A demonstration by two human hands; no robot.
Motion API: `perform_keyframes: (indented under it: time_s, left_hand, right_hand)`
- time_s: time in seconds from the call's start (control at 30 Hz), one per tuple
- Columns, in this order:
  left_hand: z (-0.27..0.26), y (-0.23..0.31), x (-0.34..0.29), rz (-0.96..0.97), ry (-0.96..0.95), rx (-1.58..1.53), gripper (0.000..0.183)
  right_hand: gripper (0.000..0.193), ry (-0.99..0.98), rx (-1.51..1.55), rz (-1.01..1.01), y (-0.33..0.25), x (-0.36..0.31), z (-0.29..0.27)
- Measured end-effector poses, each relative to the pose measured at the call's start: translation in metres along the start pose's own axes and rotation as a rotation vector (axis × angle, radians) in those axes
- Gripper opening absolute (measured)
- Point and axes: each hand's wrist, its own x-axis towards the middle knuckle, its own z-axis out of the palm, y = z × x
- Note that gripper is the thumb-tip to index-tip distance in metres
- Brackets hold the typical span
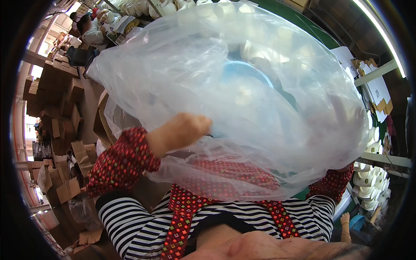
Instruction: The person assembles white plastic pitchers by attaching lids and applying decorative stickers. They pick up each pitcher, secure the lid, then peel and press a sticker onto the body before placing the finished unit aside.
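Observation:
A large clear plastic bag spreads across the space in front of me, billowed wide and wrinkled. My left hand is closed in a fist against its near left part, pinching the film; some motion blur softens the fingers. On the right, my right hand shows only as a dim shape through the plastic, so its fingers are hidden. The curved rim of a light blue round object, perhaps a basin, shows through the film. White rounded pieces lie behind the plastic beyond it.
A green work surface runs behind the bag. Stacked white pieces stand at the right, below flattened cardboard. Cardboard boxes crowd the left side. A person sits far left; another person's hand shows lower right.

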Motion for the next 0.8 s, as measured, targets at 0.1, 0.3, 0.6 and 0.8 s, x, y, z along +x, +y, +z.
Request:
perform_keyframes:
  time_s: [0.1, 0.3, 0.6, 0.8]
  left_hand:
    - [0.025, -0.059, 0.033, -0.25, 0.126, 0.3, 0.031]
    - [0.01, -0.101, 0.095, -0.062, 0.767, 0.368, 0.047]
    - [0.043, -0.141, 0.032, -0.166, 0.316, 0.285, 0.06]
    - [0.017, -0.235, -0.027, -0.957, 0.306, -0.217, 0.059]
  right_hand:
    - [0.064, -0.003, -0.003, -0.003, -0.003, -0.002, 0.002]
    - [0.07, -0.012, -0.008, -0.01, -0.005, -0.005, 0.005]
    - [0.079, -0.01, -0.009, 0.009, 0.004, -0.009, -0.004]
    - [0.086, 0.015, -0.042, 0.017, 0.008, -0.015, -0.026]
